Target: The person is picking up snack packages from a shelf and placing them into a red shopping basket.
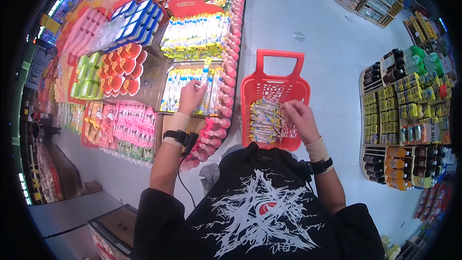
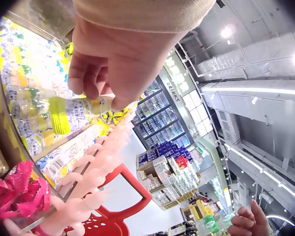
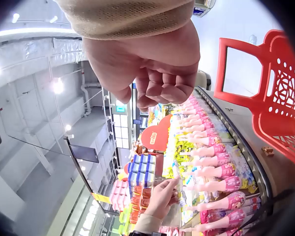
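Observation:
At the candy display, my left hand [image 1: 191, 97] pinches the end of a clear-wrapped candy stick [image 2: 76, 109] with a yellow band. Below it lies a compartment of similar white, blue and yellow wrapped sticks [image 1: 173, 91]. My right hand [image 1: 299, 120] hovers over the right side of a red shopping basket [image 1: 301, 91], fingers loosely curled and holding nothing. A heap of candy sticks [image 1: 264, 120] fills the left part of that basket. In the right wrist view the basket's handle [image 3: 223, 69] stands raised.
Pink-capped lollipop-like packs [image 1: 231, 48] line the display's edge beside the basket. Orange-red cups [image 1: 126, 67] and blue-and-white boxes [image 1: 137, 21] stand farther left. A drinks shelf [image 1: 402, 120] is on the right, across the pale tiled floor [image 1: 332, 67].

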`<state>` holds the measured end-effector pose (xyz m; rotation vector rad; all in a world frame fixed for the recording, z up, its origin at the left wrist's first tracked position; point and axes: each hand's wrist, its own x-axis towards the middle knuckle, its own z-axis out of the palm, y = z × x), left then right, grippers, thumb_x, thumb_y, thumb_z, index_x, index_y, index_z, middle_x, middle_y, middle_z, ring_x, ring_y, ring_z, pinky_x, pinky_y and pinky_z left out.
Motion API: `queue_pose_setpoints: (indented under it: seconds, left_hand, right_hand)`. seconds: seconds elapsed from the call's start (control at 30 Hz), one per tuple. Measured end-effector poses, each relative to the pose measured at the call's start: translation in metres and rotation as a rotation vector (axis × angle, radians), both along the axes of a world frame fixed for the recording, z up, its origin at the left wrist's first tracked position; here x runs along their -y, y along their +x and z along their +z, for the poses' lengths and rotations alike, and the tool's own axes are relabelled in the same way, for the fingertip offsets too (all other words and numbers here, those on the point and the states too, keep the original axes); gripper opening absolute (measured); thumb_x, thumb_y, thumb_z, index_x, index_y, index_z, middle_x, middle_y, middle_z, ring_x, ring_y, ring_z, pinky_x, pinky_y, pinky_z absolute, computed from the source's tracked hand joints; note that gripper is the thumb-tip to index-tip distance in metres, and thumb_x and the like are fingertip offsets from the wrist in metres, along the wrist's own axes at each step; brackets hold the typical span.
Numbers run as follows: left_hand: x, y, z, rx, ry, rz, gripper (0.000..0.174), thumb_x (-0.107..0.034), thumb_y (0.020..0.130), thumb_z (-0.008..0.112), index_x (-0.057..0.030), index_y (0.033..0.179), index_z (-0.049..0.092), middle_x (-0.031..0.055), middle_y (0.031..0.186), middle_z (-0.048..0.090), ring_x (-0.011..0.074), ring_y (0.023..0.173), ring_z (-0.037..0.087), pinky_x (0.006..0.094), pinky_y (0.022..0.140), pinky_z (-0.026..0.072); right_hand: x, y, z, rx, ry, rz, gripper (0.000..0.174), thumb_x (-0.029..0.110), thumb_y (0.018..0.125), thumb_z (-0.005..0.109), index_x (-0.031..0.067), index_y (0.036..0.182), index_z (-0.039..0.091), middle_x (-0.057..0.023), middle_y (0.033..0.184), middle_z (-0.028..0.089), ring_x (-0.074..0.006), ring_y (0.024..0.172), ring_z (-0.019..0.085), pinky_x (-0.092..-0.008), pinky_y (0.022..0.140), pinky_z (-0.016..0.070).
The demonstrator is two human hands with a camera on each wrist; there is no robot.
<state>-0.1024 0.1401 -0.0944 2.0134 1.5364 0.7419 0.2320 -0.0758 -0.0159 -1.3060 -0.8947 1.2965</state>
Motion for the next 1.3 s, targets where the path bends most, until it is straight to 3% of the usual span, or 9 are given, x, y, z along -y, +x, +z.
queue_pose_setpoints:
  seconds: [0.2, 0.57, 1.03, 1.13, 1.3]
  left_hand:
    - [-0.015, 0.014, -0.034, -0.182, 0.066, -0.049, 0.033, -0.029, 0.082, 0.076, 0.0000, 0.090, 0.065, 0.0140, 0.069, 0.066, 0.0277, 0.064, 0.067, 0.0388, 0.062, 0.0526]
    - [-0.017, 0.012, -0.052, -0.145, 0.018, -0.117, 0.018, -0.018, 0.077, 0.074, -0.0002, 0.079, 0.069, 0.0157, 0.070, 0.068, 0.0301, 0.066, 0.068, 0.0388, 0.064, 0.0540]
    - [-0.018, 0.009, -0.043, -0.284, -0.045, -0.281, 0.016, -0.015, 0.072, 0.074, 0.0001, 0.074, 0.069, 0.0184, 0.069, 0.067, 0.0316, 0.066, 0.069, 0.0397, 0.067, 0.0546]
    - [-0.024, 0.005, -0.040, -0.255, -0.026, -0.286, 0.019, -0.018, 0.074, 0.075, 0.0003, 0.075, 0.069, 0.0174, 0.069, 0.067, 0.0311, 0.065, 0.068, 0.0394, 0.065, 0.0541]
    - [-0.006, 0.016, -0.004, -0.163, 0.063, -0.070, 0.025, -0.025, 0.085, 0.073, -0.0001, 0.083, 0.069, 0.0154, 0.067, 0.067, 0.0284, 0.060, 0.066, 0.0391, 0.058, 0.0507]
  right_hand:
    - [0.003, -0.012, 0.001, -0.011, -0.018, -0.060, 0.021, 0.020, 0.102, 0.054, 0.0013, 0.100, 0.064, 0.0034, 0.067, 0.053, -0.0021, 0.052, 0.046, -0.0186, 0.049, 0.0360]
    - [-0.001, -0.023, -0.005, 0.013, -0.028, -0.059, 0.023, 0.022, 0.101, 0.055, 0.0017, 0.102, 0.065, 0.0025, 0.068, 0.055, -0.0035, 0.054, 0.048, -0.0192, 0.050, 0.0387]
    - [-0.003, -0.020, -0.013, -0.032, -0.038, -0.109, 0.021, 0.020, 0.102, 0.055, 0.0011, 0.100, 0.064, 0.0037, 0.067, 0.053, -0.0023, 0.052, 0.045, -0.0191, 0.048, 0.0361]
    - [0.001, -0.009, -0.012, -0.015, -0.053, -0.129, 0.021, 0.020, 0.102, 0.055, 0.0012, 0.100, 0.065, 0.0035, 0.068, 0.054, -0.0024, 0.053, 0.047, -0.0190, 0.049, 0.0371]
    - [0.012, 0.021, -0.023, 0.011, -0.077, -0.182, 0.022, 0.021, 0.102, 0.055, 0.0022, 0.099, 0.065, 0.0036, 0.068, 0.055, -0.0022, 0.053, 0.047, -0.0184, 0.048, 0.0367]
